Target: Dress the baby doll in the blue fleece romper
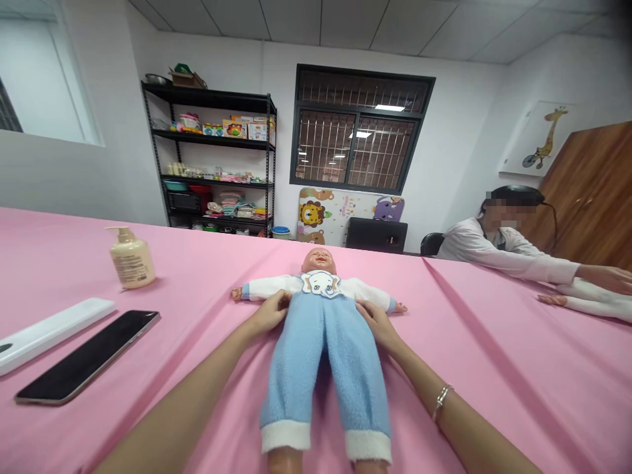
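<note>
A baby doll (320, 261) lies on its back on the pink cloth, its arms spread and its feet toward me. It wears blue fleece trousers (296, 355) with white cuffs and a white top with an elephant face (320, 284) on the chest. My left hand (273, 311) touches the doll's side at the waist, its fingers partly hidden at the trousers' edge. On the other side of the waist rests my right hand (376, 321), fingers against the blue fabric. Whether either hand pinches the cloth is hidden.
A pump bottle (132, 260), a white case (54, 332) and a black phone (91, 355) lie at the left of the pink table (212, 395). At the right, a person (494, 243) reaches toward another doll (587, 303). Shelves (212, 135) stand behind.
</note>
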`<state>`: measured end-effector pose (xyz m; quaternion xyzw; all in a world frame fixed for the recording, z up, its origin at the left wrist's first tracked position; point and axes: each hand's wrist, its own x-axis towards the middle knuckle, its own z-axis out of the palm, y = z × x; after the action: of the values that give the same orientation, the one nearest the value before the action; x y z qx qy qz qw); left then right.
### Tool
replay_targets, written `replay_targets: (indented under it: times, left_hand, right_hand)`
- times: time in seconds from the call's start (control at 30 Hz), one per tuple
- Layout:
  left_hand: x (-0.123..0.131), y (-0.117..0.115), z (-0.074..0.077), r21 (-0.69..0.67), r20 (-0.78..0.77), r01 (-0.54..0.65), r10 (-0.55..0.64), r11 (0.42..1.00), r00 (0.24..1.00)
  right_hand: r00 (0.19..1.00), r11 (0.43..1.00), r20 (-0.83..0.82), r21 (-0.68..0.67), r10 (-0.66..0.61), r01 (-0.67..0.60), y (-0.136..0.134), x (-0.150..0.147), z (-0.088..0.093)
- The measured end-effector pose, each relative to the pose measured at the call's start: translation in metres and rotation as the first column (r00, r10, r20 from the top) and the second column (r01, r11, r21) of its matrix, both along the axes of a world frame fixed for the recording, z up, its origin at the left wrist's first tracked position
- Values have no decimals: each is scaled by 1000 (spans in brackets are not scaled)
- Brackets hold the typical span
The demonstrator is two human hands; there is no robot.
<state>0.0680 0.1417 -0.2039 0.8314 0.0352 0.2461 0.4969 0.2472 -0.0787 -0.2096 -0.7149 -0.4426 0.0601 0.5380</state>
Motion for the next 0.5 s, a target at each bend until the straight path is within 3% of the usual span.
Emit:
replay_targets:
  times: [0.1,0.23,0.3,0.37,0.4,0.43,0.47,0.5]
  left_hand:
    - [5,8,-2,-13,22,-35,36,999,999]
    - [13,21,-8,19,114,-273,269,962,956]
    - [15,26,-12,3,121,-353,350,936,929]
    - [16,29,-17,-34,126,-393,394,919,910]
    - [16,30,-18,-51,133,-400,403,915,905]
    - [15,32,-20,-60,138,-398,402,915,905]
    - [15,32,-21,-56,139,-394,398,918,907]
    - [14,33,-21,-45,140,-394,396,918,907]
  right_hand:
    - [997,999,-71,-17,26,-28,-4,14,-6]
    - [974,974,4,5,-226,226,-6,24,-7]
    - [941,946,94,57,-324,320,-7,12,2]
    - [912,931,202,167,-356,326,-11,-19,22]
    - [913,943,254,190,-318,275,-14,-40,35]
    - [933,977,311,164,-183,137,-18,-65,48]
    - [928,995,373,84,14,-48,-22,-90,60]
    - [879,977,432,-23,200,-211,-26,-116,68]
